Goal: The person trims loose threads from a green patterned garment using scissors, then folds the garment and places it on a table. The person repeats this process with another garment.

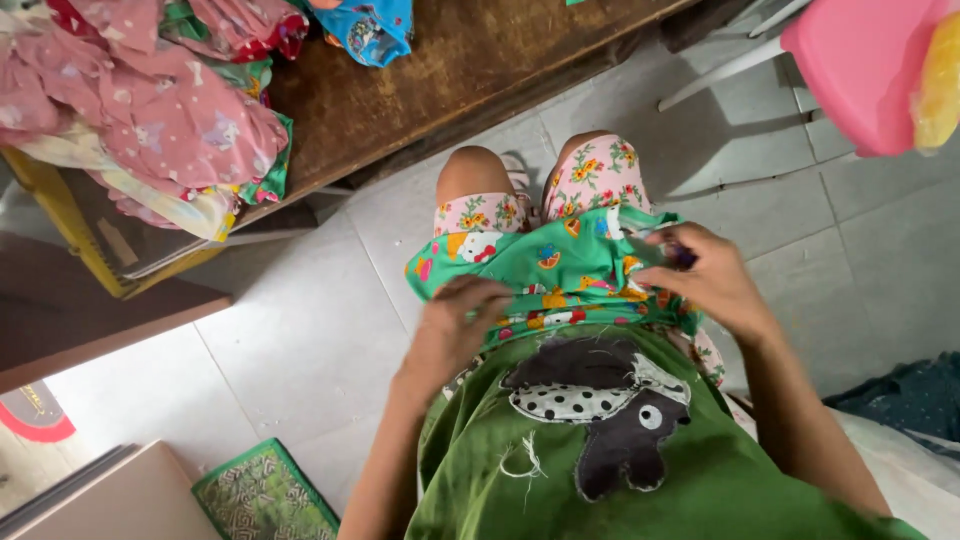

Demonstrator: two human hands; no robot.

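Note:
A small green printed garment (560,265) with cartoon and fruit motifs lies across my lap, over my pink floral shorts. My left hand (455,325) presses on its near left edge, fingers curled over the cloth. My right hand (705,280) grips the garment's right edge and also pinches a small dark object (682,257) between its fingertips; what that object is cannot be made out. I sit with my knees toward a wooden table (440,70).
A heap of pink and printed clothes (150,110) lies on the table's left part, and a blue printed piece (370,30) at its far edge. A pink plastic chair (860,70) stands at the upper right. A green mat (265,495) lies on the tiled floor at lower left.

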